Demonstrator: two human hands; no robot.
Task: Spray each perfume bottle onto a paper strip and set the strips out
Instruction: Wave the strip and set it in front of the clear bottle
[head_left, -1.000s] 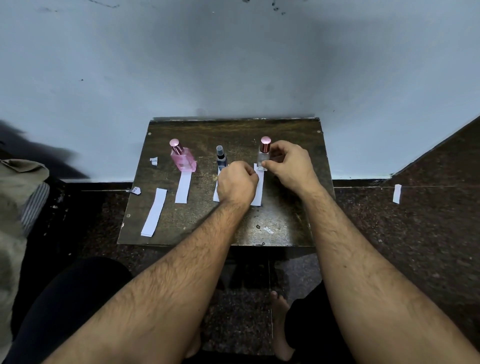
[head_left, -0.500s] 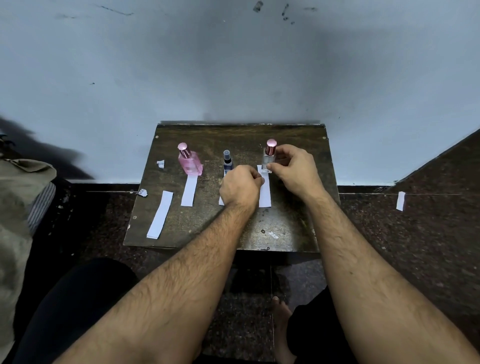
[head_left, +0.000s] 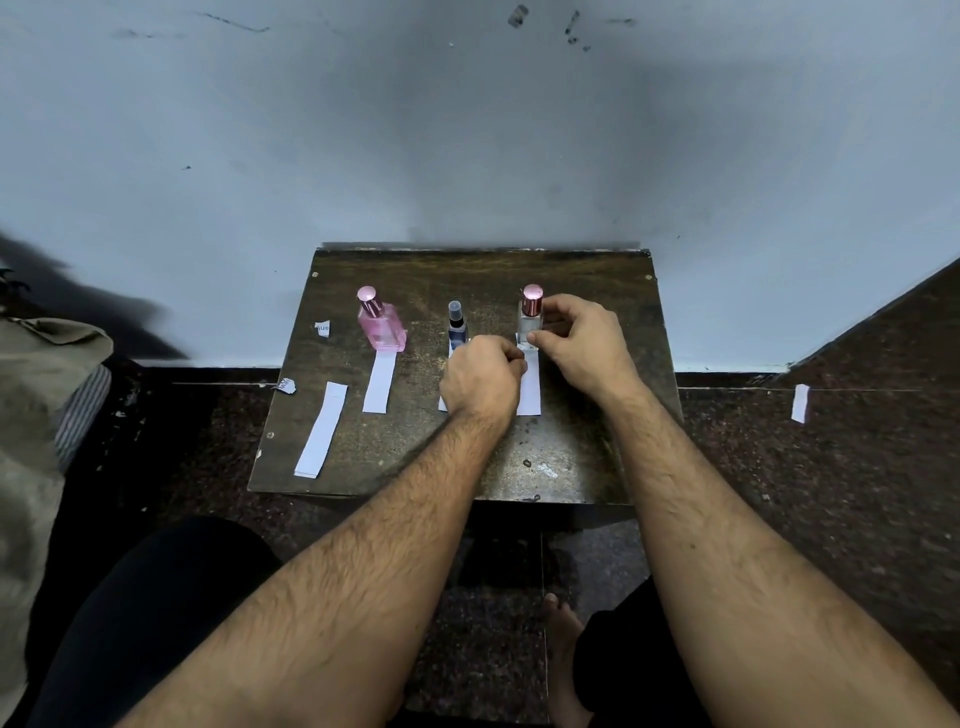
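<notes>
A person's hands meet at the centre of a small dark table (head_left: 571, 467) set against a pale wall (head_left: 467, 130). The right hand (head_left: 582, 345) curls round the clear bottle (head_left: 530, 325) with the pink cap, thumb and fingers in a grip at its base. The left hand (head_left: 483, 379) is a fist, its knuckles on the strip (head_left: 530, 395) below that bottle; whether it pinches the paper cannot be told. The blue bottle (head_left: 457, 325) stands just left of the hands, its strip mostly hidden. The pink bottle (head_left: 382, 325) stands centre left with a strip (head_left: 378, 382) touching its base. A spare strip (head_left: 322, 428) lies near the table's left edge. Bare tabletop runs along the lower and upper edges. Another strip (head_left: 800, 402) lies on the floor at right.
</notes>
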